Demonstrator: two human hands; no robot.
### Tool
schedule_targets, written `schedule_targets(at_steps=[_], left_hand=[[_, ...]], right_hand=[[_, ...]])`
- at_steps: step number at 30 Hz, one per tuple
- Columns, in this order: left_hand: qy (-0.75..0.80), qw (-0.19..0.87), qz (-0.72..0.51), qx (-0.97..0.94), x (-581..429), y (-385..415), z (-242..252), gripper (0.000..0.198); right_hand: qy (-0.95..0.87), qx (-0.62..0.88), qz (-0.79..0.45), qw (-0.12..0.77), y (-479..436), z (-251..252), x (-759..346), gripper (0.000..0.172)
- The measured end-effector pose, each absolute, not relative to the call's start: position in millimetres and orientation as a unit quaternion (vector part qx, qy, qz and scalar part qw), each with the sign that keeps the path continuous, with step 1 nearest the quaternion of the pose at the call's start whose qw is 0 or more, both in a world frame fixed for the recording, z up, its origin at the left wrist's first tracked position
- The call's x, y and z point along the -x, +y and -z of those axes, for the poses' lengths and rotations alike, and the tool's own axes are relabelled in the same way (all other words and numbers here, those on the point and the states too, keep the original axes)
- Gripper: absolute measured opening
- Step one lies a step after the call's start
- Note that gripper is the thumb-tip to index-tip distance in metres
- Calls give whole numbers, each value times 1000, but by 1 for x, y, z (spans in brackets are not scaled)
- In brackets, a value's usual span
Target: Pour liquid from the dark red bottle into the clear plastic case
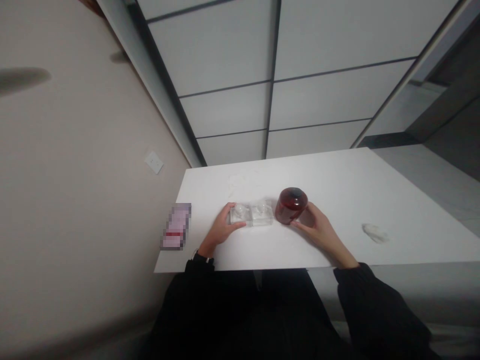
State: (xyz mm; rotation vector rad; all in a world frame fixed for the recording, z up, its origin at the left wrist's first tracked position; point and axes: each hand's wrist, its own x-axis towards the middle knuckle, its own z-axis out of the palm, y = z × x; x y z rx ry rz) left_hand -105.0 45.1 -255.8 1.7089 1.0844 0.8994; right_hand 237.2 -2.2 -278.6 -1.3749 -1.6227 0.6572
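Note:
A clear plastic tray or box (252,215) with rounded clear shapes inside lies on the white table (337,190). My left hand (221,227) grips its left end, fingers curled round it. Just right of it stands a dark red jar with a black lid (291,204), tilted slightly. My right hand (317,227) lies against the jar's right side, fingers stretched along it; the grip is not clear. Both arms wear black sleeves.
A pixelated pink and white item (177,226) lies at the table's left edge, near the wall. A small pale smudge or crumpled scrap (375,233) lies on the right part of the table. A wall socket (154,162) sits on the beige wall at left.

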Motion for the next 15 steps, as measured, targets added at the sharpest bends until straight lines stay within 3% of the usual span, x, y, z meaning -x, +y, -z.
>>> schedule_targets(at_steps=[7,10,15], left_hand=[[443,454,-348,-690,106,46,255,55],[439,447,-343,-700,106,45,255,58],[407,435,-374,-711,102,44,256,89]], right_hand=[[-666,540,-261,444,-1,279,-239,52],[-665,538,-262,446,0,278,-238,56],[-660,540,-267,449,-1,274,-236,60]])
